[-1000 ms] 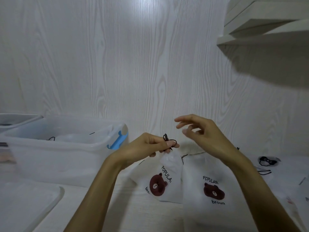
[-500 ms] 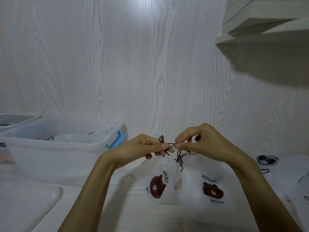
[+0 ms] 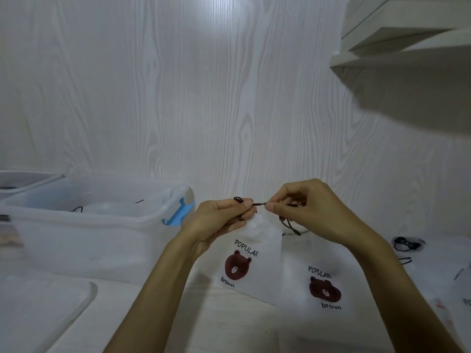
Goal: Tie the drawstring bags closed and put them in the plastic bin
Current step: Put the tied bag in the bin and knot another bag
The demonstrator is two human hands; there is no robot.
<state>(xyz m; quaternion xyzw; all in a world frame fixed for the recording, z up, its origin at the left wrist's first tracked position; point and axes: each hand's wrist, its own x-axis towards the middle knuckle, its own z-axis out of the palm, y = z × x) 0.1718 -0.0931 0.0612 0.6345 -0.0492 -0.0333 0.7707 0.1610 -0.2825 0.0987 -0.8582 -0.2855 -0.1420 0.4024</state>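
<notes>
A white drawstring bag with a brown bear print hangs below my hands, its neck gathered. My left hand pinches a loop of its black drawstring. My right hand pinches the cord's other side, and the string runs taut between them. A loose cord end dangles under my right hand. A second bear-print bag lies flat on the table at the right. The clear plastic bin with a blue latch stands at the left, with bags inside.
A translucent lid lies at the front left. Another clear container stands behind the bin. More bags lie at the far right. A white shelf juts out at the upper right. A white wood-grain wall stands close behind.
My right hand came down from open to pinch the cord. Both hands then drew apart, pulling the string tight, and the bag has turned more toward me.
</notes>
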